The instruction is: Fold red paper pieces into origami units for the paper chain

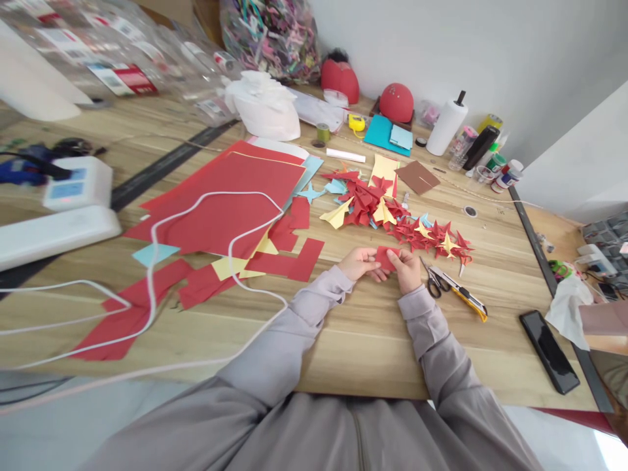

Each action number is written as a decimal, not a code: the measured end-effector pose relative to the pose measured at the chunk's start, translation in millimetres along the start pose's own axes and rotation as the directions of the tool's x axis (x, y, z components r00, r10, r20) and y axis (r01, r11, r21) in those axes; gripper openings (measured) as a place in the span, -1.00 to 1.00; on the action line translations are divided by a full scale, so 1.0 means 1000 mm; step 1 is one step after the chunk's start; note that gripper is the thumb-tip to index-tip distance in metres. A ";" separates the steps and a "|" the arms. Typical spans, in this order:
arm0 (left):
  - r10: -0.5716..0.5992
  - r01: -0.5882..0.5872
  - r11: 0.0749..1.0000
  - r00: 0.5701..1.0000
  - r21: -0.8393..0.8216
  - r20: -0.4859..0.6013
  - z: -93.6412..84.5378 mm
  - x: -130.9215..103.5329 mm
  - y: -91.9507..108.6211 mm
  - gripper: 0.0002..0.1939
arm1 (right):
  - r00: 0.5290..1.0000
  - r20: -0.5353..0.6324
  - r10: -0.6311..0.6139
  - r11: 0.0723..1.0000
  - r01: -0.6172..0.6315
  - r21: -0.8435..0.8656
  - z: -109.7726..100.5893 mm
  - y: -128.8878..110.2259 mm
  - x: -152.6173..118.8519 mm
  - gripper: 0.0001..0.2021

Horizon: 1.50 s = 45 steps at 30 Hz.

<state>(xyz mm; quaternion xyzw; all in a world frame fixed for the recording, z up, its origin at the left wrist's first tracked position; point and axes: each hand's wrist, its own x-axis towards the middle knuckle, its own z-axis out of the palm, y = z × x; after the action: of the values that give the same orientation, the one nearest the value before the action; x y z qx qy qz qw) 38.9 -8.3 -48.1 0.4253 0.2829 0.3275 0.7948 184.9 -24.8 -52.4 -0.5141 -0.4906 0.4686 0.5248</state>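
Between my two hands is a small piece of red paper (386,258), held just above the table. My left hand (362,264) pinches its left side, and my right hand (407,269) grips the right side with the thumb on top. Just beyond them lies a pile of folded paper stars and planes (366,203), mostly red with some yellow and blue. A row of red and yellow paper stars (432,234) extends to the right. Close to my right hand are black-handled scissors (436,284) and a yellow utility knife (466,296).
Large red sheets (220,203) and red scraps (307,258) cover the left, crossed by a white cable (153,261). A phone (549,351) lies near the right edge. Bottles (447,127) and a yellow tape measure (356,122) stand at the back. Another person's sleeve (606,319) shows at far right.
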 end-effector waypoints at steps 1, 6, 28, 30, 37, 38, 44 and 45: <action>0.011 -0.011 1.000 1.000 -0.004 -0.017 -0.001 0.000 0.001 -0.59 | 1.000 -0.016 0.005 1.000 -0.005 0.008 0.000 0.000 0.000 -0.68; 0.099 -0.098 0.995 0.968 0.016 -0.232 -0.004 0.001 0.006 -0.52 | 1.000 -0.002 0.028 0.999 -0.028 0.020 0.000 -0.002 0.000 -0.67; 0.322 -0.368 0.930 0.819 -0.005 -0.475 0.005 0.006 -0.003 -0.54 | 0.985 0.155 -0.070 0.976 0.099 -0.195 0.004 0.005 -0.006 -0.64; 0.324 -0.357 0.934 0.813 0.025 -0.483 0.007 0.005 -0.006 -0.54 | 0.984 0.124 -0.126 0.965 0.150 -0.214 0.004 0.007 -0.007 -0.70; 0.310 -0.353 0.935 0.782 0.026 -0.540 0.003 0.004 -0.013 -0.61 | 0.930 -0.023 -0.367 0.864 0.331 -0.379 0.004 0.012 -0.009 -0.63; 0.302 -0.349 0.937 0.789 0.015 -0.535 0.003 0.004 -0.013 -0.62 | 0.924 -0.010 -0.381 0.840 0.342 -0.421 0.004 0.012 -0.009 -0.65; 0.286 -0.356 0.934 0.808 -0.040 -0.516 0.007 0.005 -0.010 -0.59 | 0.869 0.038 -0.493 0.661 0.403 -0.633 0.002 0.013 -0.010 -0.65; 0.286 -0.356 0.933 0.808 -0.040 -0.516 0.008 0.005 -0.010 -0.59 | 0.855 0.051 -0.516 0.630 0.419 -0.653 0.002 0.012 -0.010 -0.65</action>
<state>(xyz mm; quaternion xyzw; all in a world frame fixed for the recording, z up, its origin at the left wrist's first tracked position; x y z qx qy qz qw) 50.4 -12.5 -53.6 0.3126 0.3806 0.5749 0.6534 182.5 -34.0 -65.0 -0.5481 -0.6987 0.0811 0.4526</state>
